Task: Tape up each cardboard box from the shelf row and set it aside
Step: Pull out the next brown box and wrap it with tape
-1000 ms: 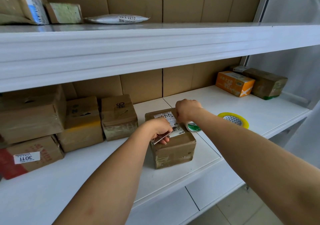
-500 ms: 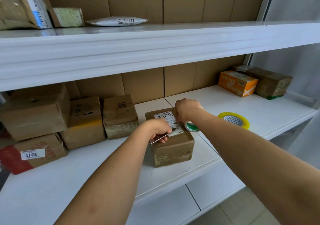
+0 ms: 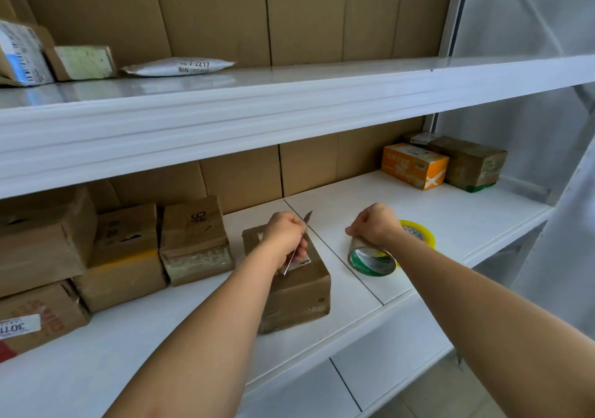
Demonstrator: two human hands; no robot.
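Your left hand (image 3: 286, 237) grips a thin metal blade (image 3: 299, 240) over the cardboard box (image 3: 296, 288) on the shelf (image 3: 450, 211). Just right of the box, your right hand (image 3: 375, 226) holds a tape roll (image 3: 370, 259) on the shelf. A yellow roll (image 3: 421, 230) lies right of that box, behind your wrist.

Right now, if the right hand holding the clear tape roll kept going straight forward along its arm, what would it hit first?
Probably nothing soon: the right hand points up-left over bare white shelf, so the brown cardboard back panel comes first. The yellow tape roll lies beside it.
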